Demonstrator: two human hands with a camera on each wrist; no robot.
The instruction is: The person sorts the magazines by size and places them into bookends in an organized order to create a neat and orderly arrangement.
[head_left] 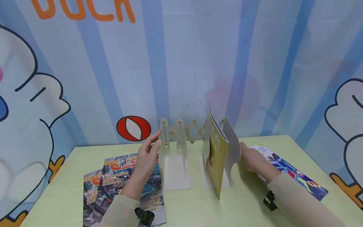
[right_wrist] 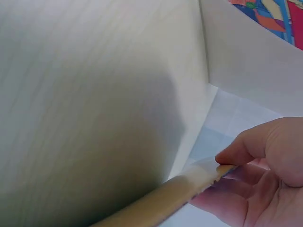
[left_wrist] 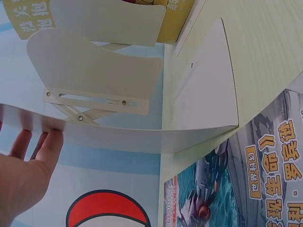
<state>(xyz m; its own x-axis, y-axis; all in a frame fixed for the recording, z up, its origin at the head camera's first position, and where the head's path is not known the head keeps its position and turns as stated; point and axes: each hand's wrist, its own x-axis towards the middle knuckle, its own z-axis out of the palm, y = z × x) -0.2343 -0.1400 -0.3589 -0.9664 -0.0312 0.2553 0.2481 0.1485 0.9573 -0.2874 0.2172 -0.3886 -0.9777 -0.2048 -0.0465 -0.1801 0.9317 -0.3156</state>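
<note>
My left hand (head_left: 148,151) touches the outer face of the left end panel of a white expandable book rack (head_left: 177,176), fingertips against the metal. In the left wrist view, the left hand (left_wrist: 28,170) has its fingertips on the curved panel (left_wrist: 132,137). A yellow book (head_left: 218,151) stands upright in the rack's right section. Right of the rack, my right hand (head_left: 250,157) is at the upper edge of a blue book (head_left: 297,176). The right wrist view shows the right hand (right_wrist: 265,175) pinching the thin book edge, raised off the table, between thumb and fingers.
Two overlapping magazines (head_left: 113,183) lie on the pale table (head_left: 195,211) at left, close to the rack. A striped blue backdrop (head_left: 187,63) hangs behind the table's rear edge. Crossed lattice bars (head_left: 194,132) link the rack's panels.
</note>
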